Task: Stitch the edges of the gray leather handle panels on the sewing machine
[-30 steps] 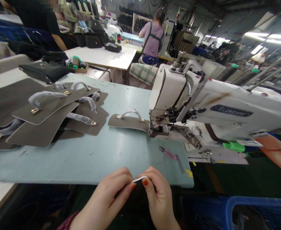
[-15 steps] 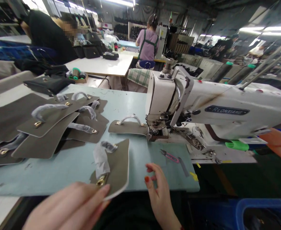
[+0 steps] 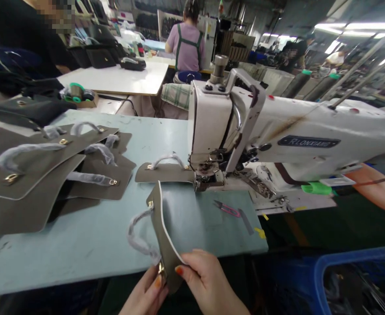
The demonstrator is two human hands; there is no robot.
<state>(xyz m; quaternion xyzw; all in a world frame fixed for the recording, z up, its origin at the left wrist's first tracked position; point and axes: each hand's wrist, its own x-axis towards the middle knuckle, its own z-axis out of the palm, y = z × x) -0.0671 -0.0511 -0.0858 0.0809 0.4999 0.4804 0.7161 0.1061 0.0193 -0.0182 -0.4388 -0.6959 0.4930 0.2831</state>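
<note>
A grey-brown bag flap (image 3: 166, 245) with a plastic-wrapped handle (image 3: 134, 236) stands on edge at the front of the table, bent in a curve. My left hand (image 3: 148, 288) grips its near end by the gold handle fitting (image 3: 161, 267). On the right edge of the same end, my right hand (image 3: 205, 278) is closed with thumb and fingers. Beyond them, another bag flap (image 3: 161, 174) lies flat with its handle up, its right end by the sewing machine's needle area (image 3: 208, 177). Pink thread snips (image 3: 227, 208) rest to the right.
Several more flaps with wrapped handles (image 3: 31, 188) are piled on the table's left side. The white sewing machine (image 3: 297, 131) fills the right. A blue crate (image 3: 317, 271) stands low at right. Another person's arm (image 3: 376, 188) shows behind the machine; co-workers (image 3: 186, 43) sit farther back.
My right hand has moved in and taken hold of the flap's edge. The flap has turned from face-on to nearly edge-on. The view has shifted rightward.
</note>
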